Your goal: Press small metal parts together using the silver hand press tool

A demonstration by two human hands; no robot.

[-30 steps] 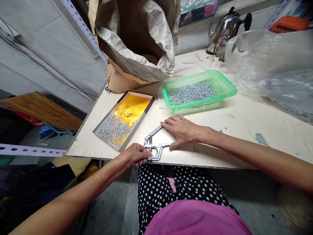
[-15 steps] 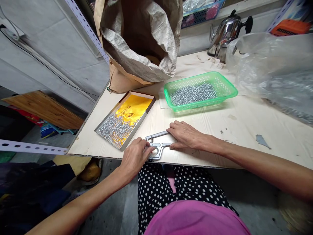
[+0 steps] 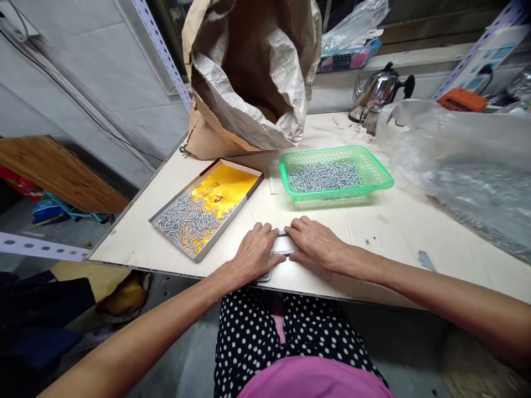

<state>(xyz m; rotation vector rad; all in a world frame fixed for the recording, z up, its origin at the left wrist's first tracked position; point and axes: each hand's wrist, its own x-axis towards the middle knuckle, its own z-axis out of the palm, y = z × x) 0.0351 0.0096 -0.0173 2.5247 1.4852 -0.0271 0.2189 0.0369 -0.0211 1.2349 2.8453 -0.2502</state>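
Observation:
My left hand (image 3: pixel 255 254) lies over the head of a metal hand press tool (image 3: pixel 282 253) at the table's front edge, fingers curved down on it. My right hand (image 3: pixel 315 243) covers the tool's handles, fingers bent and pressed on them. Only a short piece of grey handle shows between the two hands. Left of my left hand lies a shallow box tray (image 3: pixel 232 185) with a yellow lining, holding several small silver metal pieces. A green plastic basket (image 3: pixel 385 178) with more such pieces stands behind my right hand.
A big open paper sack (image 3: pixel 257 72) stands at the back left of the pale wooden table (image 3: pixel 394 243). A steel kettle (image 3: pixel 375 94) is at the back. A clear plastic bag (image 3: pixel 464 160) of metal parts fills the right side.
My left hand moved from pinching the tool's head to lying over it. The tool's upper handle came down under my right hand. The view shifted up and right.

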